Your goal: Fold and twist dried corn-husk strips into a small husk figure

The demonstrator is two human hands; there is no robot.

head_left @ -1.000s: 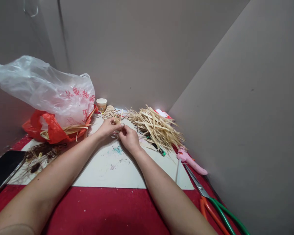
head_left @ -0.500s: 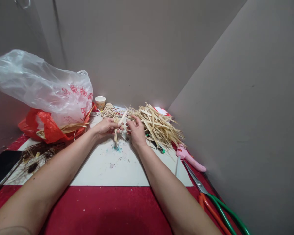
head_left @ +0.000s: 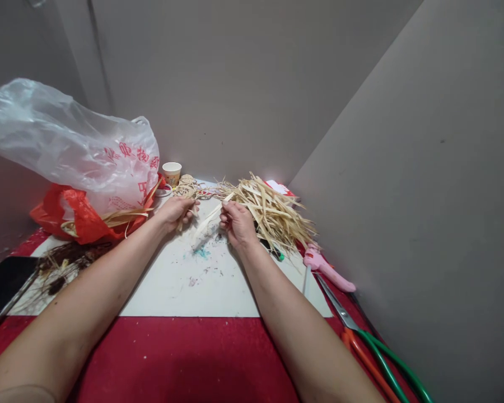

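My right hand (head_left: 237,223) pinches the upper end of a pale dry strip (head_left: 208,223), which slants down to the left between my hands. To its left, my left hand (head_left: 178,214) is closed on a small bundle of tan strips (head_left: 180,225), partly hidden by the fingers. A large heap of dry strips (head_left: 273,212) lies just right of my right hand. Beneath both hands is a white board (head_left: 176,296) with teal and purple specks.
At the left stand a clear plastic bag (head_left: 84,145) and a red bag (head_left: 84,215), near dark roots (head_left: 67,266) and a black device (head_left: 6,285). Behind is a paper cup (head_left: 172,174). A pink glue gun (head_left: 330,271) and large scissors (head_left: 344,316) lie right.
My right hand has closed and now holds the pale strip that was at my left hand. My left hand has moved a little left, still with the tan strips.
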